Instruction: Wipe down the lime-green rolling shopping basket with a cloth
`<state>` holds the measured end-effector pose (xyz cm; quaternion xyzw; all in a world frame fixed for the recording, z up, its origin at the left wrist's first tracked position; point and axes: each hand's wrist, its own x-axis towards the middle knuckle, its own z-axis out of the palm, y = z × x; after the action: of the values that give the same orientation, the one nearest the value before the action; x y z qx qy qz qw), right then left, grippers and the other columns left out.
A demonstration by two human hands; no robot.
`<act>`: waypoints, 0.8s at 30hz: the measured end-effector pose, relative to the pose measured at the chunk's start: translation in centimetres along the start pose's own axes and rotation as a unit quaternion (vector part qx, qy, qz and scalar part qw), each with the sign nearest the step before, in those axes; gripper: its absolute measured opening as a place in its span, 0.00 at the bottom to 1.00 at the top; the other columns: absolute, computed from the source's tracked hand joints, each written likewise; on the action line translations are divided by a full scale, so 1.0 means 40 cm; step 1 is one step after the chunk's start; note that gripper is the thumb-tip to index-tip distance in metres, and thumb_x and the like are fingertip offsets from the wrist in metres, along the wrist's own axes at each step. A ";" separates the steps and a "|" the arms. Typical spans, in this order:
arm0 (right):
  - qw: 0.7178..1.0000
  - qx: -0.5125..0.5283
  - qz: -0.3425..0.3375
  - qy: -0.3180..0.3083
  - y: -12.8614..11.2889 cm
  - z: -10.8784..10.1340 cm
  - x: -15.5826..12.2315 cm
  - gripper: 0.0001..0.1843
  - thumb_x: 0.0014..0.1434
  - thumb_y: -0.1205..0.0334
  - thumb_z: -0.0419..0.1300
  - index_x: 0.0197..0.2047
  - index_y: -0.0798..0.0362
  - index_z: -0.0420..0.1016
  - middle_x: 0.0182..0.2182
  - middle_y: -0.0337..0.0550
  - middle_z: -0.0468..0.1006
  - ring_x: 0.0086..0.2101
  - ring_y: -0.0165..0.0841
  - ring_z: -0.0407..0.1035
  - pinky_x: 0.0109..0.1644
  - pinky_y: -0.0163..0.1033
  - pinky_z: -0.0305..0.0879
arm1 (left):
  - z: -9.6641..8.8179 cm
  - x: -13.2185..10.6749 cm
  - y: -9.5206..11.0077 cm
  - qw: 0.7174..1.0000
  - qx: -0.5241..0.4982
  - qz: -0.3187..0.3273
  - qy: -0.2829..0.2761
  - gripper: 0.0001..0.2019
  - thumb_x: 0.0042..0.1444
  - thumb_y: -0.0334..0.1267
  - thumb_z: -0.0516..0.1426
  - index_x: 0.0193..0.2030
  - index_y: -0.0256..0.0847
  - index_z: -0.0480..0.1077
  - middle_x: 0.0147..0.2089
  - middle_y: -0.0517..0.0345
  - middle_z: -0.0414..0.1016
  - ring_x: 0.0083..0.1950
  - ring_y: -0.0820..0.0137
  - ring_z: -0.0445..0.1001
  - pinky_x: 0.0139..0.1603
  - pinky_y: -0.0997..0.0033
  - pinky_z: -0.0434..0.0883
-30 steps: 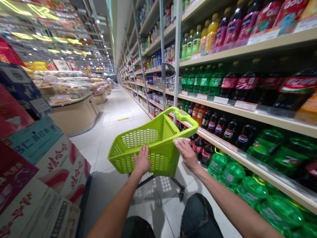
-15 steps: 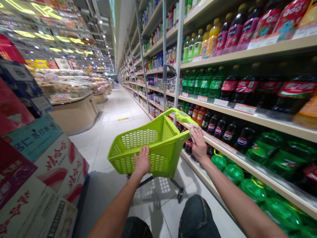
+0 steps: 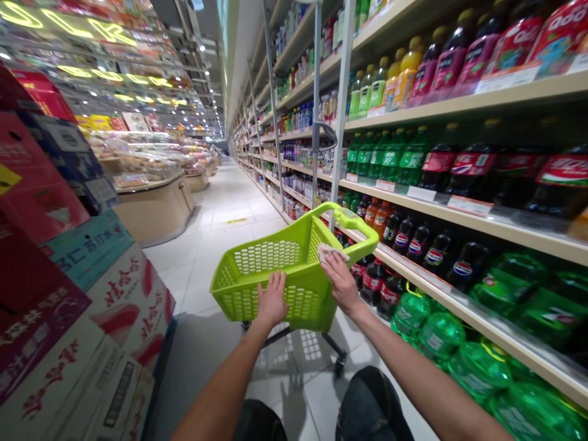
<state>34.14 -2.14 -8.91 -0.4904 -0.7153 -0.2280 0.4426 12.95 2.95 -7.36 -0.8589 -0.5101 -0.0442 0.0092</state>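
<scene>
A lime-green plastic shopping basket on wheels (image 3: 261, 269) stands in the aisle right before me, its handle (image 3: 353, 222) toward the shelves. My left hand (image 3: 272, 300) grips the basket's near rim, fingers curled over the edge. My right hand (image 3: 339, 278) presses a small pale cloth (image 3: 329, 252) against the basket's right rim, just below the handle. My knees show at the bottom of the view.
Shelves of soda and juice bottles (image 3: 441, 177) run along the right. Stacked cartons (image 3: 78, 318) rise close on the left. A curved display counter (image 3: 156, 205) stands further back left. The tiled aisle floor (image 3: 229, 208) stretches ahead.
My right hand with the cloth went up the handle toward the shelf side, then came back to the basket's right rim. My left hand stayed on the near rim.
</scene>
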 end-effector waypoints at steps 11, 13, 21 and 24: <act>0.992 0.026 -0.066 -0.100 -0.059 0.086 -0.096 0.22 0.59 0.73 0.45 0.54 0.49 0.64 0.53 0.43 0.66 0.59 0.32 0.48 0.59 0.46 0.56 | 0.015 -0.034 -0.101 0.996 0.015 -0.081 0.017 0.39 0.41 0.30 0.48 0.64 0.35 0.40 0.67 0.54 0.36 0.67 0.61 0.34 0.61 0.45 0.43; 0.994 0.019 -0.074 -0.072 -0.078 0.096 -0.023 0.22 0.59 0.74 0.44 0.54 0.50 0.64 0.54 0.43 0.64 0.59 0.33 0.45 0.60 0.48 0.53 | 0.017 -0.038 -0.098 0.996 0.011 -0.087 0.011 0.40 0.42 0.32 0.49 0.64 0.35 0.39 0.67 0.54 0.34 0.67 0.60 0.33 0.61 0.45 0.43; 0.979 -0.002 -0.126 -0.160 -0.086 0.187 -0.118 0.18 0.59 0.72 0.45 0.48 0.51 0.70 0.47 0.45 0.72 0.55 0.32 0.56 0.53 0.43 0.64 | 0.007 -0.062 -0.159 0.998 0.020 -0.052 0.009 0.38 0.44 0.32 0.50 0.64 0.36 0.41 0.67 0.52 0.37 0.67 0.63 0.37 0.62 0.47 0.36; 0.981 0.013 -0.135 -0.138 -0.110 0.181 -0.079 0.20 0.59 0.72 0.45 0.51 0.50 0.67 0.50 0.42 0.70 0.58 0.31 0.51 0.56 0.43 0.60 | 0.004 -0.061 -0.181 0.994 0.017 -0.106 -0.002 0.38 0.44 0.32 0.50 0.64 0.35 0.41 0.67 0.50 0.38 0.67 0.62 0.38 0.62 0.45 0.39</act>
<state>27.59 -0.05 -14.82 -0.4101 -0.8321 -0.2064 0.3111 5.43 4.30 -7.94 -0.7999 -0.5988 -0.0348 0.0182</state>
